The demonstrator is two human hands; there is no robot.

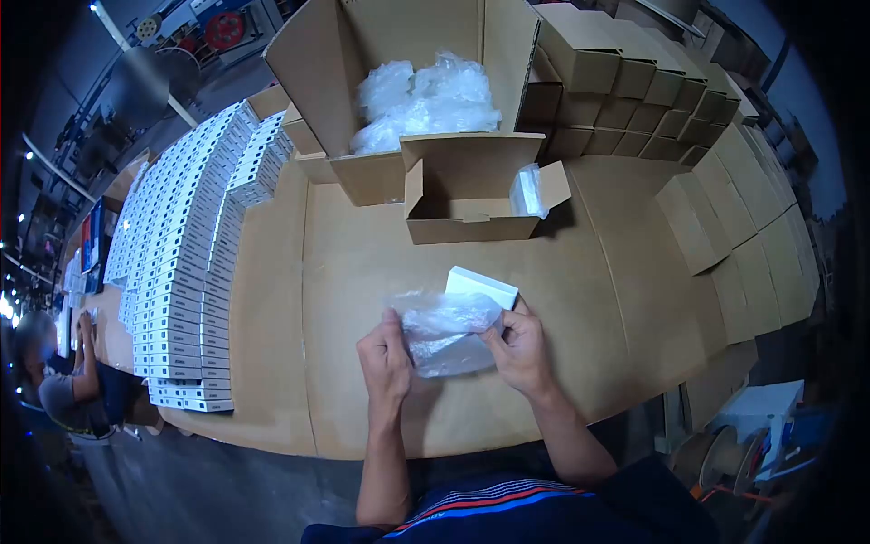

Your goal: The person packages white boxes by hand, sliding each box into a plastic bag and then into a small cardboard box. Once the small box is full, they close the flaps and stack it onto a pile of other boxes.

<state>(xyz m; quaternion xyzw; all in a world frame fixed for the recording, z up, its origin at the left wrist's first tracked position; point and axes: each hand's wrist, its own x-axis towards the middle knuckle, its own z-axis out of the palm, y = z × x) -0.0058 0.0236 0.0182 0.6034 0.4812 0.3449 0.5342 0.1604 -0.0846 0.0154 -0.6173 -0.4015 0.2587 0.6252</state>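
My left hand [388, 361] and my right hand [519, 348] both grip a clear plastic bag [444, 333] over the cardboard-covered table [353, 272]. A small white box [482, 287] sticks out of the bag's far end, next to my right thumb. Just beyond stands a small open brown carton [467, 198] with a plastic-wrapped item [527, 191] at its right flap.
A large open carton [399, 54] full of plastic bags [424, 100] stands at the back. Rows of small white boxes [186, 245] fill the left side. Closed brown cartons [634, 82] are stacked at the back right and right edge [743, 236]. Another person [77, 381] works at far left.
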